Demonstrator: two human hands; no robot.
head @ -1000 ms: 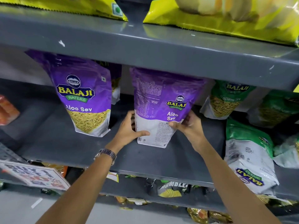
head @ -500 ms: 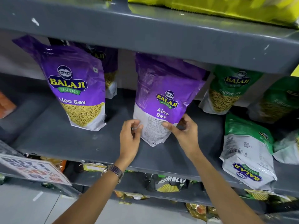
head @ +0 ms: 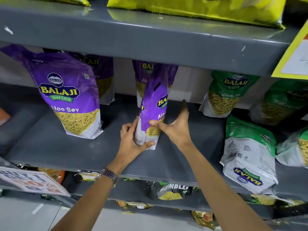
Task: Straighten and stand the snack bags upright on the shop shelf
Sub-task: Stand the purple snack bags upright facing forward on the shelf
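Note:
A purple Aloo Sev bag (head: 154,104) stands edge-on at the middle of the grey shelf (head: 70,147), its front turned to the right. My left hand (head: 133,144) grips its bottom left corner. My right hand (head: 175,127) has its thumb pressed on the bag's front and its fingers spread behind the bag. Another purple bag (head: 140,80) stands behind it, partly hidden. To the left a purple Aloo Sev bag (head: 70,95) stands upright facing me, with one more purple bag (head: 103,77) behind it.
Green Ratlami Sev bags (head: 228,94) stand at the back right. One green bag (head: 250,157) lies upside down at the shelf's front right edge. Yellow bags (head: 200,7) sit on the shelf above. A price sign (head: 31,180) hangs at the lower left.
The held purple bag has been turned from showing its back to standing edge-on, front towards the right. My left hand moved down to its bottom corner; my right hand opened around its side.

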